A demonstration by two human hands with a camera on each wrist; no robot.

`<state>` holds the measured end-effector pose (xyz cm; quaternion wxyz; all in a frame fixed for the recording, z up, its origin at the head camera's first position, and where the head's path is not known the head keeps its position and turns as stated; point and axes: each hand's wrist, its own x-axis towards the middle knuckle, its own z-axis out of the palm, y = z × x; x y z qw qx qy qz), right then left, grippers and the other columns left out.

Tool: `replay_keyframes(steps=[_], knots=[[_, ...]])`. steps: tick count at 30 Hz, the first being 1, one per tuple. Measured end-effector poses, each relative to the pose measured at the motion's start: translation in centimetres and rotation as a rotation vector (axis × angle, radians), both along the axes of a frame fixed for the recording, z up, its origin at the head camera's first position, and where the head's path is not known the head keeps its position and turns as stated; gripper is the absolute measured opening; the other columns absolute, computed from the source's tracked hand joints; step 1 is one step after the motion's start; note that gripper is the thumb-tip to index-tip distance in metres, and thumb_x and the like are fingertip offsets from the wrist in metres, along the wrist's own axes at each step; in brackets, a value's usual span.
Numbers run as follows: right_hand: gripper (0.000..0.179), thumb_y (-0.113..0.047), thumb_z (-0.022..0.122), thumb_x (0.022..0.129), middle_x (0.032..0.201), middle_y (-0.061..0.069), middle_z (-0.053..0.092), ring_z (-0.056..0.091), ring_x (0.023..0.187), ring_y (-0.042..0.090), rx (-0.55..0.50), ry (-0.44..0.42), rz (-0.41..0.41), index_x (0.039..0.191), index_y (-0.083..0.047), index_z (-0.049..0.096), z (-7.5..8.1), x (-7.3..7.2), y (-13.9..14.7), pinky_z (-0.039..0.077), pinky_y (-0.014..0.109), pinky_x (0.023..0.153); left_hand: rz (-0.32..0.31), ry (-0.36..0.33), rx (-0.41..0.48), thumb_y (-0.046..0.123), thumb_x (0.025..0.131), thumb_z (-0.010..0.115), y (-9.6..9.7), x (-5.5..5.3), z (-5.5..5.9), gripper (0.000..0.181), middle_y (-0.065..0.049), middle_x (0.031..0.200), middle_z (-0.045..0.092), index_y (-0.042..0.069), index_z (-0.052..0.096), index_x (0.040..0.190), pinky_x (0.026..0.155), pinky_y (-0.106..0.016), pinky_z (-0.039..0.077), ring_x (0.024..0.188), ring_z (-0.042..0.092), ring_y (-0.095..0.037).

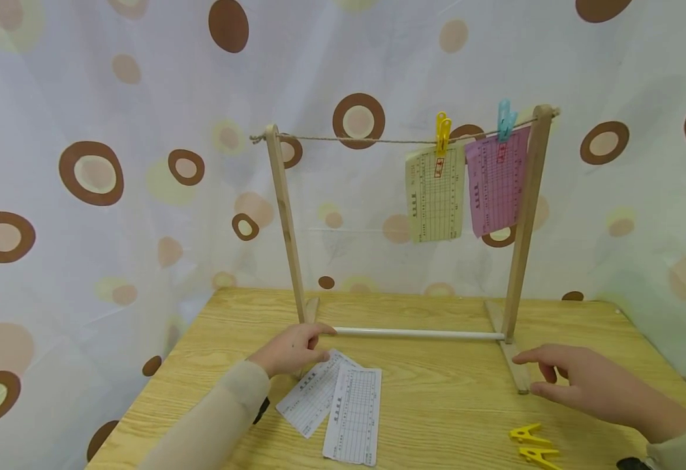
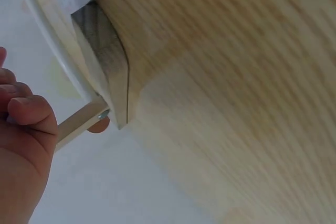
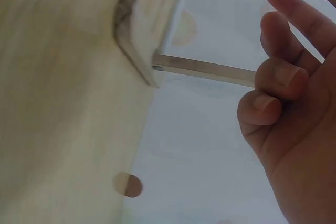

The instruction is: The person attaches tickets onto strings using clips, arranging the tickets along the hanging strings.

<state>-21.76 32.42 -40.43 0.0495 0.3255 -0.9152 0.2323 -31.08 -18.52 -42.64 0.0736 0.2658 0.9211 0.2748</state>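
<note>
Left hand (image 1: pixel 292 349): index finger stretched toward the right, the others loosely bent, thumb apart; nothing is held. It sits at the far end of the loose slips, beside the left post (image 1: pixel 286 225). Whether the fingertip touches the white rod (image 1: pixel 419 333) cannot be told.
Right hand (image 1: pixel 583 385): index finger reaching left, thumb below it with a gap between, other fingers softly curled; nothing held. The right foot of the stand (image 1: pixel 515 372) lies just by its fingertips.
Loose slips: two white ones on the table (image 1: pixel 436 398), nearer the left hand. The front slip (image 1: pixel 354 414) overlaps the back slip (image 1: pixel 310 398).
Slips from the fingers: toward the near side of the left hand; the back slip's far end is just by the thumb.
Long axes: front slip, near to far; back slip, slanting from near left to far right.
Loose pegs: far yellow peg (image 1: pixel 521 433) and near yellow peg (image 1: pixel 533 454), on the near side of the right hand's fingers, both lying roughly left to right.
Cord (image 1: pixel 354 140): bare along its left stretch, likely the part that matters; pegged yellow and pink slips hang at right.
</note>
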Motion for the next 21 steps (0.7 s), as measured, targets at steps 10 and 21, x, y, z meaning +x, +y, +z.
replay_keyframes(steps=[10,21], knots=[[0.031,-0.021,0.066,0.1,0.081,-0.017,0.051,0.047,0.068,0.0,-0.052,-0.329,0.081,0.128,-0.008,0.066,-4.0,0.2,1.8,0.038,0.026,0.054,0.012,-0.132,-0.071,0.021,0.094,0.074,-0.5,-1.1,-1.6,0.048,0.0,0.077,0.055,0.023,0.061,0.14,0.058,-0.029,0.04,0.064,0.047,-0.012],[0.027,-0.013,0.062,0.102,0.081,-0.014,0.054,0.048,0.066,0.002,-0.135,-0.533,0.163,0.128,-0.006,0.065,-5.7,0.5,2.4,0.037,0.028,0.052,0.035,-0.096,-0.158,0.02,0.093,0.074,0.1,-1.9,-2.4,0.042,0.004,0.09,0.057,0.025,0.065,0.134,0.073,-0.036,0.045,0.08,0.053,-0.015]])
